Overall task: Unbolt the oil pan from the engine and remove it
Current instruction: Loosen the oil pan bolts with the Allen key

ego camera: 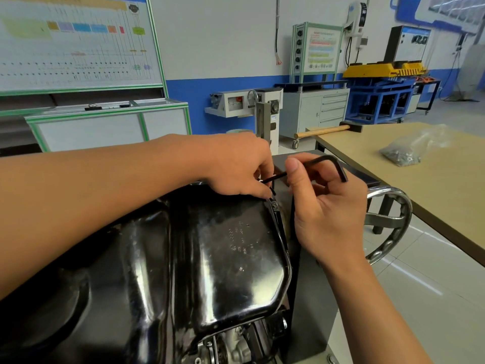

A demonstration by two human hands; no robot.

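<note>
A glossy black oil pan (210, 253) fills the lower middle, sitting bottom-up on the engine (231, 348). My right hand (325, 206) grips a black L-shaped hex key (328, 162), whose long arm slants down to the left toward the pan's far right corner. My left hand (236, 169) reaches across the pan and pinches the key's tip end at that corner. Just below the fingers a bolt head (274, 205) shows on the pan's flange. The key's tip is hidden by my left fingers.
A chrome handwheel (388, 222) of the engine stand sticks out right of my right hand. A wooden table (420, 195) at the right carries a hammer (325, 130) and a clear bag of fasteners (409, 148). Training boards and cabinets stand behind.
</note>
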